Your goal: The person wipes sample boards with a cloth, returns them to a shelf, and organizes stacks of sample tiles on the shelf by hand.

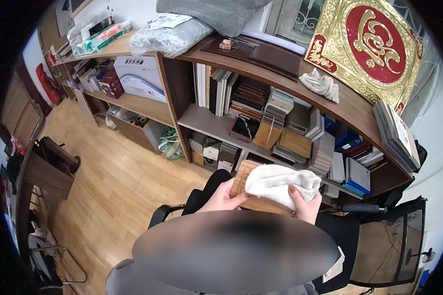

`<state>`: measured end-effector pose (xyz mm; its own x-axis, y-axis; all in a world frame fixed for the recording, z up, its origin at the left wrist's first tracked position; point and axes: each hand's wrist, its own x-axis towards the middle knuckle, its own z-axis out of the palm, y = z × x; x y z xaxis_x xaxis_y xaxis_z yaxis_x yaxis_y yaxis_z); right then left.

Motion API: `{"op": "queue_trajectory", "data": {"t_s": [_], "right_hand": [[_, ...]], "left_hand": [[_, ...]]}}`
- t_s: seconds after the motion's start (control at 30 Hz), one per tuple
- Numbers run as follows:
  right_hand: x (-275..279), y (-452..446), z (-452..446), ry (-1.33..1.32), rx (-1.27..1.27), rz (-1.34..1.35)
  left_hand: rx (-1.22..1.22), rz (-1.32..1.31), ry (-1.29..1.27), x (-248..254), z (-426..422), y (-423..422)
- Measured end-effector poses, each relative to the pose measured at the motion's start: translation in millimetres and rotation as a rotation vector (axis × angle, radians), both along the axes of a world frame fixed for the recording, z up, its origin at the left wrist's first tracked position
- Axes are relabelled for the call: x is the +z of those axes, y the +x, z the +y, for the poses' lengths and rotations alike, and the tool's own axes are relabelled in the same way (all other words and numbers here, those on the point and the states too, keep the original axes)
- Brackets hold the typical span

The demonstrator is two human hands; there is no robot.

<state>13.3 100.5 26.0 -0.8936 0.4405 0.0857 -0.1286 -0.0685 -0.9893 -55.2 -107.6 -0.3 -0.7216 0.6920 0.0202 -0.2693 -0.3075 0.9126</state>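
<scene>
In front of my body I see a wooden board (240, 180) with dark lettering along its left end. My left hand (222, 197) is closed around the board's left side, thumb on the top face. A white cloth (273, 183) lies bunched over most of the board. My right hand (307, 206) grips the cloth at the right end, its thumb pressed on top; whether those fingers also hold the board underneath cannot be made out. The cloth hides the middle and right of the board.
Beyond my hands stands a long shelf (206, 120) packed with sample boards, binders and books. On its top are another crumpled cloth (320, 84), a gold and red framed panel (366, 44) and a plastic-wrapped bundle (170, 34). A black mesh chair (391, 241) stands at right.
</scene>
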Motion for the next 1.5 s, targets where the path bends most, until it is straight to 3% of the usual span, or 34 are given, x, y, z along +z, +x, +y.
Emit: {"op": "queue_trajectory", "data": {"t_s": [0.07, 0.17, 0.2, 0.33, 0.47, 0.5, 0.57, 0.6, 0.7, 0.73, 0.83, 0.87, 0.97, 1.1, 1.27, 1.37, 1.4, 1.5], "right_hand": [[4, -5, 3, 0.015, -0.024, 0.010], [10, -11, 5, 0.014, -0.351, 0.116], [10, -11, 8, 0.014, -0.347, 0.114], [10, -11, 17, 0.234, -0.658, 0.337], [13, -19, -44, 0.985, -0.360, 0.209], [6, -17, -51, 0.984, -0.365, 0.204], [-8, -14, -58, 1.304, 0.014, 0.258], [-10, -13, -58, 1.301, 0.018, 0.256], [-8, -11, -61, 0.851, 0.101, 0.299], [-3, -11, -57, 0.849, 0.097, 0.293], [29, -20, -39, 1.242, -0.139, 0.208], [28, -19, -44, 1.242, -0.141, 0.208], [20, -15, -67, 1.209, 0.167, 0.256], [5, -20, -42, 1.199, 0.034, 0.227], [10, -30, -47, 1.066, -0.173, 0.247], [17, -13, -77, 1.311, 0.211, 0.330], [17, -19, -72, 1.312, 0.205, 0.337], [8, -37, -44, 1.082, -0.164, 0.292]], "left_hand": [[0.007, -0.011, -0.011, 3, 1, -1], [0.005, -0.028, -0.028, 4, 1, 1], [0.060, -0.085, -0.015, 1, 1, 2], [0.185, -0.234, 0.078, -7, 8, 4], [0.212, -0.308, 0.212, -8, 23, 11], [0.206, -0.293, 0.231, -7, 27, 14], [0.204, -0.277, 0.250, -9, 28, 15], [0.207, -0.299, 0.241, -13, 26, 15], [0.202, -0.338, 0.214, -15, 18, 13], [0.200, -0.331, 0.254, -12, 16, 14], [0.199, -0.312, 0.343, -10, 17, 16], [0.212, -0.309, 0.311, -20, 20, 16], [0.229, -0.300, 0.248, -32, 25, 15], [0.208, -0.425, 0.304, -15, 10, 9], [0.195, -0.176, 0.254, -15, 13, 9], [0.298, -0.032, 0.152, -23, 17, 4], [0.293, -0.063, 0.186, -22, 17, 3], [0.284, -0.140, 0.248, -12, 14, 11]]}}
